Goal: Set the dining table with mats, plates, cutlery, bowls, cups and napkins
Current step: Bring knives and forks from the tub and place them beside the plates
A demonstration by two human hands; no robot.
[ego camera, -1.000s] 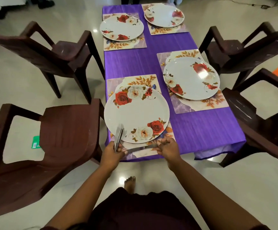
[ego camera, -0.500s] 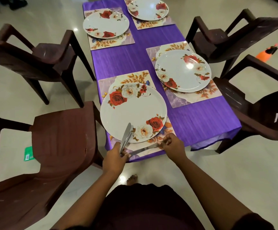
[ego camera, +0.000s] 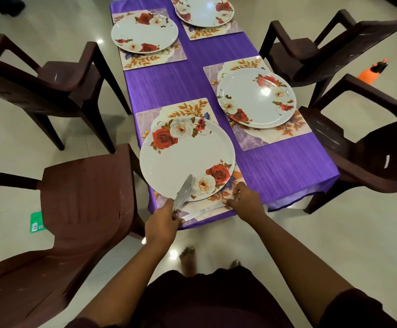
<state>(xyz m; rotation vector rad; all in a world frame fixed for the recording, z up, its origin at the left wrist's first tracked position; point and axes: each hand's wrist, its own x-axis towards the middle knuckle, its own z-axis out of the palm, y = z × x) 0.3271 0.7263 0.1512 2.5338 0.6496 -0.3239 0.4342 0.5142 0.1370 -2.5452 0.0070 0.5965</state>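
Lower now, my right hand [ego camera: 246,197] pinches the steel table knife [ego camera: 203,212] crosswise on the floral mat [ego camera: 216,208]; left hand [ego camera: 163,221] grips spare knives [ego camera: 183,191].

- Just one view here, head-mounted, so nothing overlaps with another camera.
- It looks forward and steeply down from the short near end of the purple table [ego camera: 275,171], along its length.
- Wide-angle, pretty close: forearms and a bare foot [ego camera: 188,259] fill the bottom, chairs [ego camera: 83,200] bend at the sides.
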